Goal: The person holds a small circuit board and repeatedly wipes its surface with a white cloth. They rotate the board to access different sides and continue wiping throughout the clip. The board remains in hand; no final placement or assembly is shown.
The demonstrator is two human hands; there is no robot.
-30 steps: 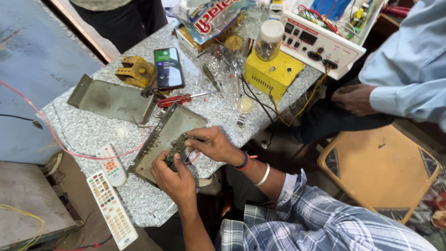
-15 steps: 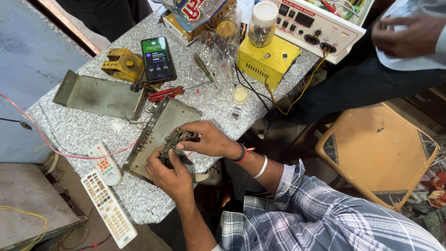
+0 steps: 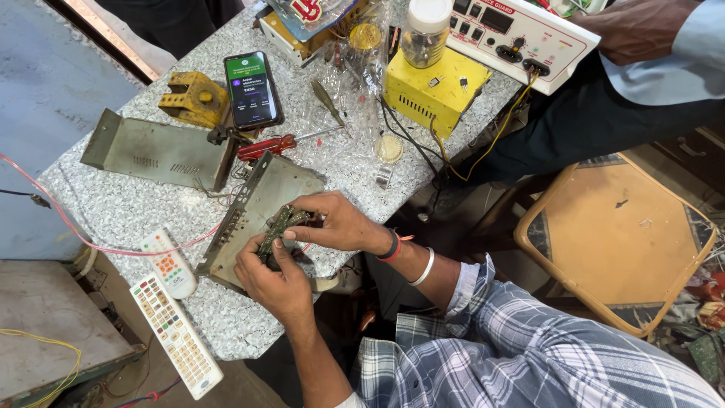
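Small green circuit board [image 3: 276,229], studded with components, gripped from both ends: left hand [image 3: 276,276] pinched on the near end, right hand [image 3: 336,224] clamped over the far end. Board tilted, held just above the open grey sheet-metal chassis tray [image 3: 260,208], apparently lifted free of it; whether any wires still tie it to the tray cannot be told.

Judged progress: casing already opened, flat grey metal cover with vent slots [image 3: 155,153] lying apart, beyond the tray. Board out or nearly out. Anything further on the board not yet visibly done.

Around the tray:
- red-handled screwdriver [image 3: 276,144], steel shaft, just beyond the tray.
- black smartphone with lit screen [image 3: 252,90], glossy, farther beyond.
- yellow cast metal block [image 3: 192,99], chipped paint, beside the phone.
- two white plastic remote controls [image 3: 174,317], near side, left of the tray.
- yellow metal box [image 3: 430,94] with black leads, well to the right.

Speckled grey stone tabletop [image 3: 121,211], polished, under all of it.
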